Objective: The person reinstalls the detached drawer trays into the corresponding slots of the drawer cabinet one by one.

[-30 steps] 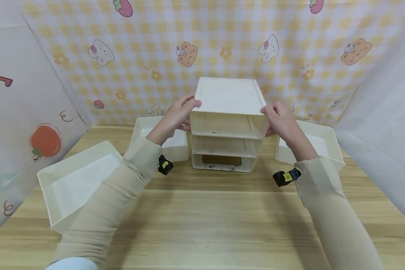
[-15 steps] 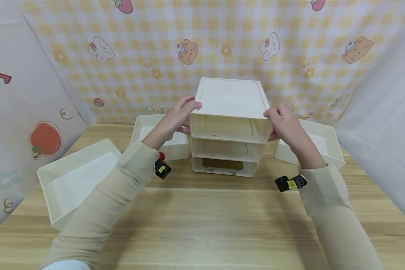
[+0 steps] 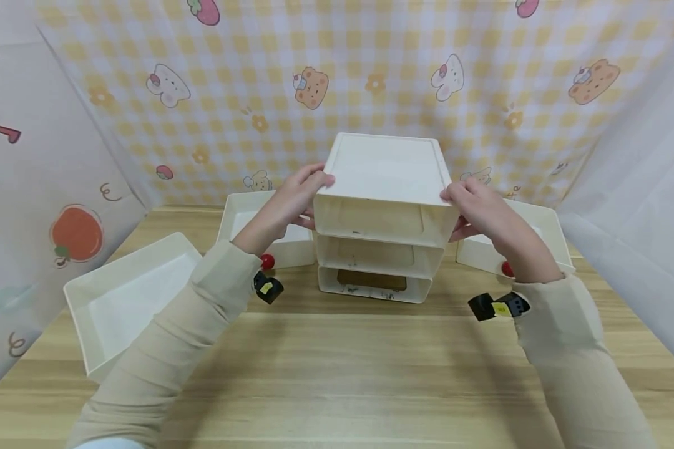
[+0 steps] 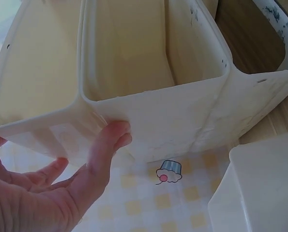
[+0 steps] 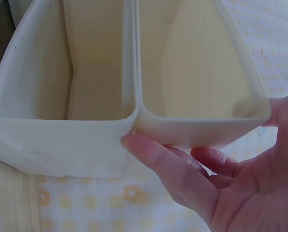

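A cream-white drawer cabinet (image 3: 390,165) with three stacked, open-fronted compartments stands upright at the back middle of the table. My left hand (image 3: 292,202) grips its top compartment at the left, thumb on the top's edge and fingers along the side. On the opposite side my right hand (image 3: 485,209) holds the same compartment in a like way. In the left wrist view, fingertips (image 4: 117,129) press the side wall near a seam between compartments. The right wrist view has a fingertip (image 5: 134,141) right under the seam. A cut-out in the bottom compartment bares the wood.
White drawers lie around the cabinet: one (image 3: 289,254) behind my left wrist, one (image 3: 545,218) behind my right, and a larger-looking one (image 3: 78,305) at the left. Small red balls (image 3: 267,261) show at the two rear drawers. A checked cloth (image 3: 371,62) hangs behind.
The cabinet has come toward me, its right side more than its left, so it is turned slightly. Both hands moved with it; red balls came into view beside the wrists.
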`<action>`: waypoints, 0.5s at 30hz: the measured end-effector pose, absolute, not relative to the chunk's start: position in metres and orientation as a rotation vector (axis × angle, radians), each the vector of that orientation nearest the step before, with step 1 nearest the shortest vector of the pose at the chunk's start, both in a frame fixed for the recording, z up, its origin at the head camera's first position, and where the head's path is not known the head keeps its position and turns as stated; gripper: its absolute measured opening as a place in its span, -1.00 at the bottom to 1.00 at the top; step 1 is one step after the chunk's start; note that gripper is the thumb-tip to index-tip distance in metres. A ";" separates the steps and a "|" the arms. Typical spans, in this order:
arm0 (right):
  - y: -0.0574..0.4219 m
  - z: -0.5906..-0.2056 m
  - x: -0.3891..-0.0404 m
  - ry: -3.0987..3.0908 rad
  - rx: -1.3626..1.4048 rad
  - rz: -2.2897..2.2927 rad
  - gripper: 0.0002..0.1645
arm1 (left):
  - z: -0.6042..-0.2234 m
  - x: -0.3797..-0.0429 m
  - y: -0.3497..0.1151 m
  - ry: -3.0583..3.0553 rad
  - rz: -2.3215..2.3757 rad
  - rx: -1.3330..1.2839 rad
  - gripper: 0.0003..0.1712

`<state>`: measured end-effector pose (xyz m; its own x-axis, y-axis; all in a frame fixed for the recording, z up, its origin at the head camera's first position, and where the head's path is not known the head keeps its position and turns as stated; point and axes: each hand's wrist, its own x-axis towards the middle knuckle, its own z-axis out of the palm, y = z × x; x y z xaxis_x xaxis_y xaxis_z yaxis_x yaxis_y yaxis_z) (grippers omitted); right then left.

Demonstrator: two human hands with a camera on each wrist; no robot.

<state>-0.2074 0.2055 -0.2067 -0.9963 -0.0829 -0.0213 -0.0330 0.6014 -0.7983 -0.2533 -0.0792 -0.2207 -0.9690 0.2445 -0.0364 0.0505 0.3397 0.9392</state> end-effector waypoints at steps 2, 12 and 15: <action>0.206 -0.207 -0.208 2.771 -0.099 -1.372 -0.47 | -0.221 -0.254 -0.079 2.428 1.686 0.270 -0.33; 0.205 -0.210 -0.211 2.805 -0.070 -1.410 -0.41 | -0.218 -0.253 -0.080 2.434 1.663 0.268 -0.34; 0.206 -0.210 -0.213 2.793 -0.067 -1.429 -0.43 | -0.220 -0.253 -0.080 2.433 1.666 0.274 -0.33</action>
<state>-0.2132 0.2055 -0.2105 -0.9991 -0.0397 0.0164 -0.0365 0.5843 -0.8107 -0.2531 -0.0803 -0.2196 -0.9668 0.2517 -0.0440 0.0499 0.3550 0.9335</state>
